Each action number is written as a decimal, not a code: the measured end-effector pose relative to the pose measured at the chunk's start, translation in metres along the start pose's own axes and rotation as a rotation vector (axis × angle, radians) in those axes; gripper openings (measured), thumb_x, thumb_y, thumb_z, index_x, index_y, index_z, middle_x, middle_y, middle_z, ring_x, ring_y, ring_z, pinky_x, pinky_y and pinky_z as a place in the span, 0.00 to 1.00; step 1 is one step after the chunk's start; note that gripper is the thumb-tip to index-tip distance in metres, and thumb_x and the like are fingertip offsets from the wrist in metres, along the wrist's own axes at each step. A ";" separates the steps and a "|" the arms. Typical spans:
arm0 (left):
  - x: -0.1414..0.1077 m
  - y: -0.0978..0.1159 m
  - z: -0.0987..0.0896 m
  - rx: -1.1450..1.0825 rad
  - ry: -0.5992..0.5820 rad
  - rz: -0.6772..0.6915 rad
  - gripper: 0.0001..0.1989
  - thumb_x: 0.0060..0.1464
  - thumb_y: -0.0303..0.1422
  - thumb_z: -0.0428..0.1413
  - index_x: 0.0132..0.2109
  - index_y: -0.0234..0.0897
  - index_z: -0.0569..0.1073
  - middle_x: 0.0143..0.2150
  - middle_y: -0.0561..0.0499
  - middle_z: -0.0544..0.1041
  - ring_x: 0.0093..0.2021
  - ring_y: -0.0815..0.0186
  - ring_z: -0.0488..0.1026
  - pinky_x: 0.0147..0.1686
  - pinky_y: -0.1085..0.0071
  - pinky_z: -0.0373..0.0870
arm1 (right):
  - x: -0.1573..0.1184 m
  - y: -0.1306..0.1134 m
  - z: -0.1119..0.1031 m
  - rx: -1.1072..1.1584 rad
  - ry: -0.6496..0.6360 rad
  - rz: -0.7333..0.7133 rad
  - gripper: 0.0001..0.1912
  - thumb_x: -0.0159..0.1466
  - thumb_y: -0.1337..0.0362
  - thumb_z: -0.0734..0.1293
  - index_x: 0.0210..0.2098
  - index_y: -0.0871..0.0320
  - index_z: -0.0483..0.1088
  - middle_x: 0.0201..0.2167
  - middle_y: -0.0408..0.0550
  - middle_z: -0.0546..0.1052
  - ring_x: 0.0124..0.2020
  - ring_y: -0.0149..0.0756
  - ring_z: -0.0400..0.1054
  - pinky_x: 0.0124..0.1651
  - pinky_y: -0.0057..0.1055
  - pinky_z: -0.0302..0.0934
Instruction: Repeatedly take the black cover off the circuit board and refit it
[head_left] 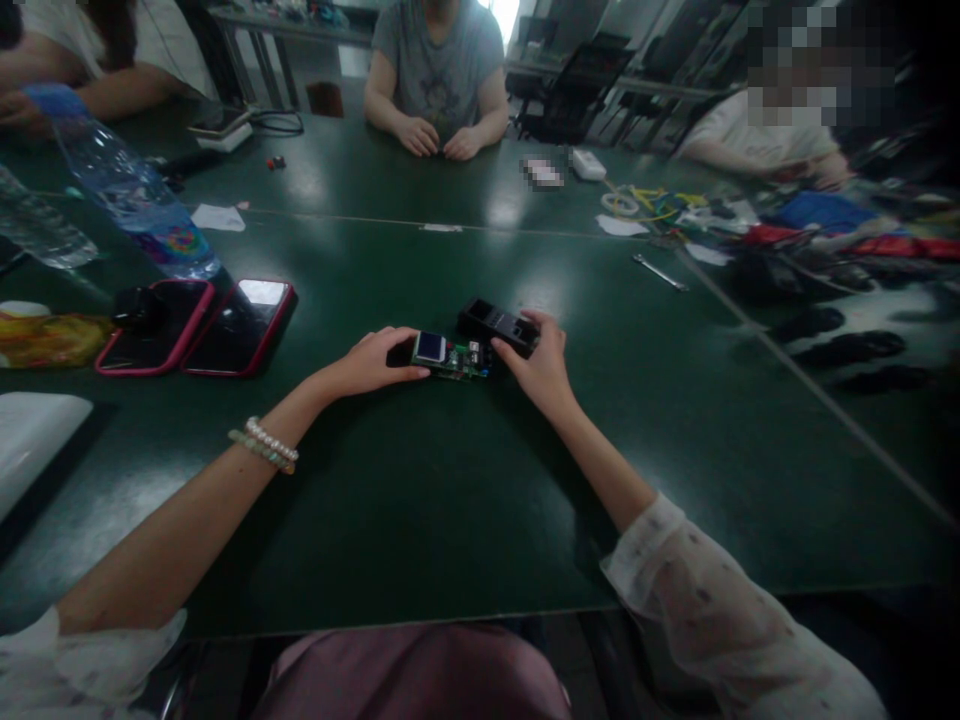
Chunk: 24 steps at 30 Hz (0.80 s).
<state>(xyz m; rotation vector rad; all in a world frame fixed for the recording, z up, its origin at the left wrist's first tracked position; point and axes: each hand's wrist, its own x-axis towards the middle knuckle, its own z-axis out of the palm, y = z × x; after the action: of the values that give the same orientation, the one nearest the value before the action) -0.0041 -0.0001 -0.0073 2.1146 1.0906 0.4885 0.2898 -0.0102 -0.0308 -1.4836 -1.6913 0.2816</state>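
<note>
My left hand [379, 362] grips the left end of a green circuit board [459, 362], thumb at the near edge and fingers at the far one. A small screen [430, 347] sits on the board's left part, and small components show towards its right end. Just behind the board is a black plastic casing [491, 318] with rectangular cut-outs. My right hand [538, 362] holds this casing by its right end, between thumb and fingers. Board and casing are close together above the green table; whether they touch, I cannot tell.
Two red-edged phones [241, 328] lie to the left, near a tilted water bottle [142, 195]. A wrench [660, 273] lies at the right, before tangled cables [652, 205]. Across the green table [420, 510] sits a person in a grey shirt [442, 70]; others sit at both sides.
</note>
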 end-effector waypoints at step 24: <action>0.000 0.000 0.000 -0.133 -0.013 0.088 0.32 0.56 0.41 0.62 0.65 0.43 0.63 0.62 0.43 0.71 0.61 0.53 0.69 0.60 0.52 0.65 | -0.008 -0.031 -0.011 0.205 -0.073 -0.128 0.26 0.62 0.49 0.69 0.56 0.50 0.64 0.52 0.52 0.73 0.53 0.49 0.68 0.57 0.48 0.63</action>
<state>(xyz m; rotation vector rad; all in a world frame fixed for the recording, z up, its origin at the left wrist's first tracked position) -0.0045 0.0002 -0.0073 2.0522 0.9353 0.5723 0.2747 -0.0293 -0.0073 -1.2228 -1.7507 0.4305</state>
